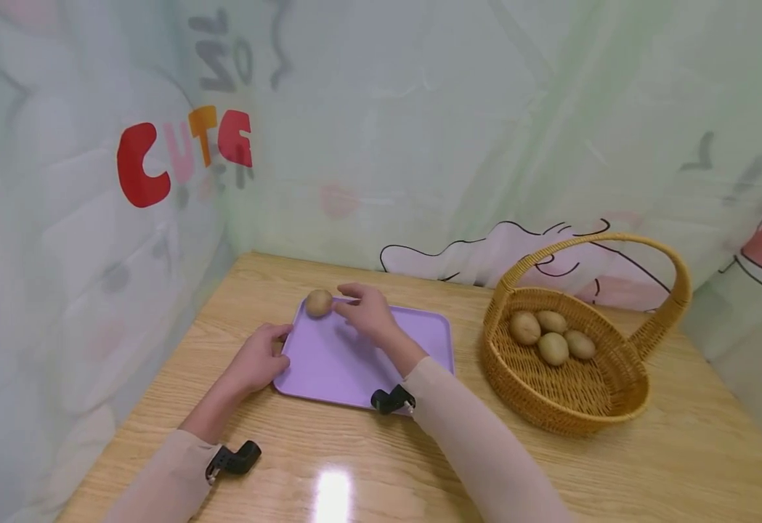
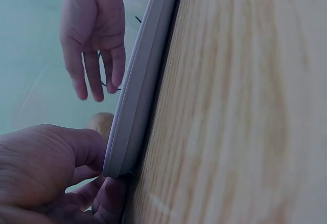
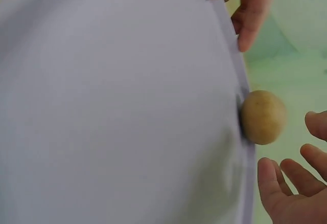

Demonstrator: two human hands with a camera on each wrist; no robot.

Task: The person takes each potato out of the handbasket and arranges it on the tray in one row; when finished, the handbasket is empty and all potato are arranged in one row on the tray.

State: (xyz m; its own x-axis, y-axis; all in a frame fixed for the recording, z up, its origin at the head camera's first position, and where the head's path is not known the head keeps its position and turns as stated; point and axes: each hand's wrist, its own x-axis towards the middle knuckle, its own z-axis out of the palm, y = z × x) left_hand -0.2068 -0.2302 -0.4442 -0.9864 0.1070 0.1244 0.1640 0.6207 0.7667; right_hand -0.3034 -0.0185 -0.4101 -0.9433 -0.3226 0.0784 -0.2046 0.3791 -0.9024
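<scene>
A single potato sits in the far left corner of a light purple tray, against its rim. My left hand pinches the tray's left edge; in the left wrist view, the thumb and fingers of the left hand lie about the tray's rim. Just right of the potato hovers my right hand, its fingers loosely spread with nothing between them. The right wrist view shows a small gap between the right hand's fingers and the potato.
On the right of the wooden table stands a wicker basket with a tall arched handle. Several potatoes lie inside it. Printed fabric hangs behind the table and along its left side.
</scene>
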